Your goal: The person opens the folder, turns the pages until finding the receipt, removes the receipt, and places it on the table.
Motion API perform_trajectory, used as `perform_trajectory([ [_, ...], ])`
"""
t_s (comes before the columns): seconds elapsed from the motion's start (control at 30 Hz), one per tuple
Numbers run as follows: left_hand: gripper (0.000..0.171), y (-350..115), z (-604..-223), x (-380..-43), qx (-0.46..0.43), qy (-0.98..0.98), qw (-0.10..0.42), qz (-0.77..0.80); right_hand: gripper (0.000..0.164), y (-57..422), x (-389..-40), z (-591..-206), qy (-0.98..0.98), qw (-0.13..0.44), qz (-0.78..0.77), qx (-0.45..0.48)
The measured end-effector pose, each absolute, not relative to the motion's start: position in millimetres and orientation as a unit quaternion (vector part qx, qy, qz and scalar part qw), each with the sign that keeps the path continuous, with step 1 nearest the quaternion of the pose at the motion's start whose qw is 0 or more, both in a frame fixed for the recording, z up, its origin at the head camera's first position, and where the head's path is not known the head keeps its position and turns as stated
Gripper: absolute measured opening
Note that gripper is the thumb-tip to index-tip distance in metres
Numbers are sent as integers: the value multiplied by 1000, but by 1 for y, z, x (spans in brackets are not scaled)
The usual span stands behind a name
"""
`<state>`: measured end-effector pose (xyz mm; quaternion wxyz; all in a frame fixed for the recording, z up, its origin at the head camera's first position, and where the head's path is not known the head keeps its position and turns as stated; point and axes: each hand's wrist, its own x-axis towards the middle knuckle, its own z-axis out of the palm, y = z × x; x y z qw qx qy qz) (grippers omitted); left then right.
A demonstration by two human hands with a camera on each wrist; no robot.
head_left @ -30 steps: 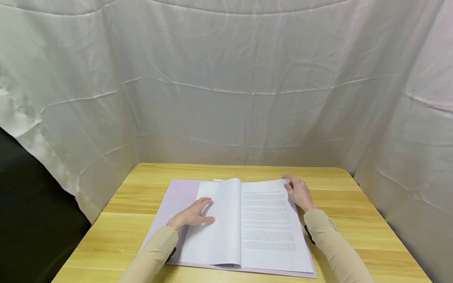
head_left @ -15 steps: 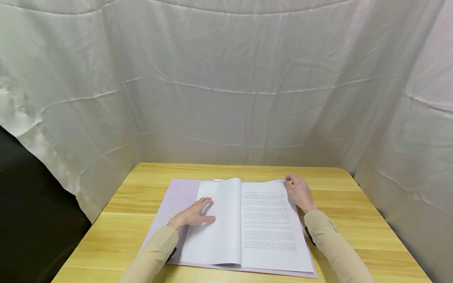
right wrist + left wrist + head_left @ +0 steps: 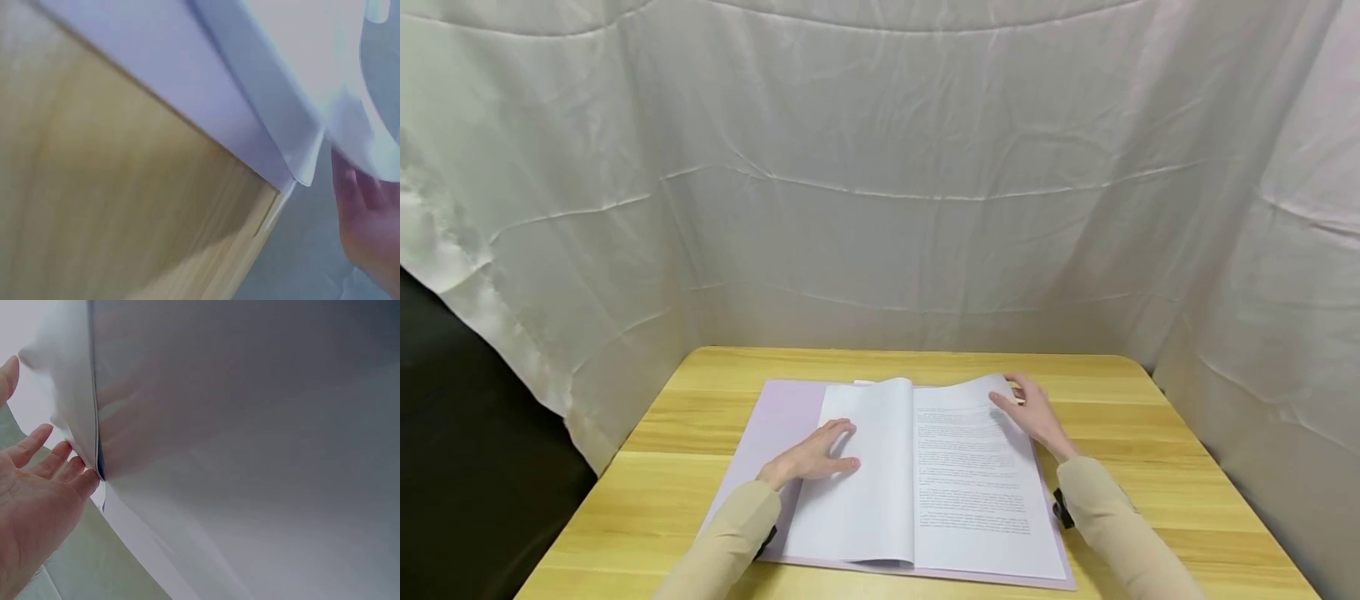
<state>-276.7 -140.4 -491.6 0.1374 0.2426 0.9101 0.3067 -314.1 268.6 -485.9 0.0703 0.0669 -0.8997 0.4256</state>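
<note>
A lilac folder (image 3: 784, 410) lies spread on the table with a stack of white sheets in it. On the right is a printed page (image 3: 970, 483), and a blank turned sheet (image 3: 857, 517) covers much of the left side. My left hand (image 3: 811, 456) rests on that blank sheet, its fingers spread. At the upper right corner my right hand (image 3: 1033, 413) pinches the printed page, thumb on top and fingers beneath. In the right wrist view the lifted sheet (image 3: 365, 134) curves up, apart from the sheets (image 3: 269, 100) under it; the fingertips are partly hidden.
A wooden table (image 3: 1150, 467) bears the folder. Pale grey curtains (image 3: 925, 208) hang behind the table and at its sides, and a black surface (image 3: 467, 467) shows at the left. A small white tab (image 3: 863, 382) sticks out past the folder's top edge.
My right hand has turned so that its thumb lies over the page corner, slightly further left. That corner has risen and curls up. The left hand stays in place.
</note>
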Motion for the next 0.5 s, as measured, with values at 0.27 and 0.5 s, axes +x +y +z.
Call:
perform_trajectory([
  [0.27, 79, -137, -492, -276, 246, 905, 144, 315, 77, 277, -297, -476, -865, -71, 483, 114],
  [0.5, 82, -139, -491, -276, 247, 903, 151, 316, 79, 280, -283, -466, -809, -182, 548, 106],
])
